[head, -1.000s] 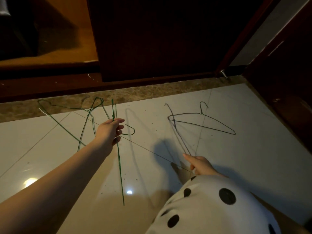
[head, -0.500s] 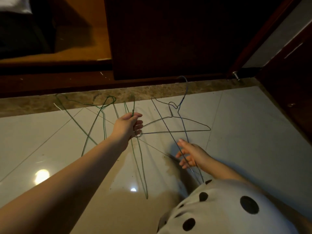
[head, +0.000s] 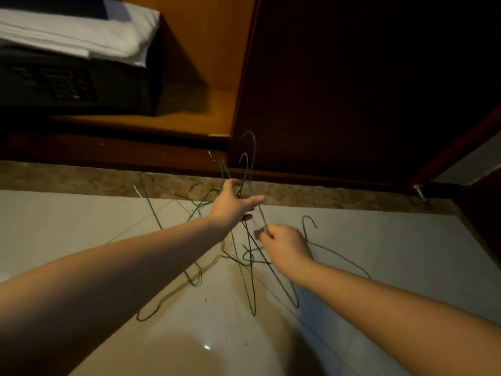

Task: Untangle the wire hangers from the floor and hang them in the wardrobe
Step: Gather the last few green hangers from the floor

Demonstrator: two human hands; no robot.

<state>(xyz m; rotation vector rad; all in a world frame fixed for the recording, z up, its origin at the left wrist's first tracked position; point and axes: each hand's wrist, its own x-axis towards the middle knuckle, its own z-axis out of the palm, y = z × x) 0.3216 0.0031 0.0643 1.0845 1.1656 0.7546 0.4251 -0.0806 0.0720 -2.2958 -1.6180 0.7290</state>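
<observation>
- Head view: the left hand [head: 233, 206], at mid-frame, has its thumb and fingers closed on the necks of the green hangers [head: 246, 156]. Their hooks stand above the knuckles and their bodies trail down to the floor [head: 393, 240].
- The right hand [head: 287, 246], just below and to the right, is curled and pinches the wire of the blue-grey hanger [head: 254, 150]. Its fingertips are hidden behind the back of the hand.
- A dark hanger [head: 309, 216] lies on the tiles right of centre, partly covered by the right wrist.
- More green wire sprawls at left centre. Wires and shadows cross, so the number of hangers cannot be told.
- The wardrobe [head: 339, 90] fills the top of the frame, and its upper part is cut off.
- A black safe [head: 81, 85] with a blurred keypad sits at upper left under folded white linen [head: 76, 31].
</observation>
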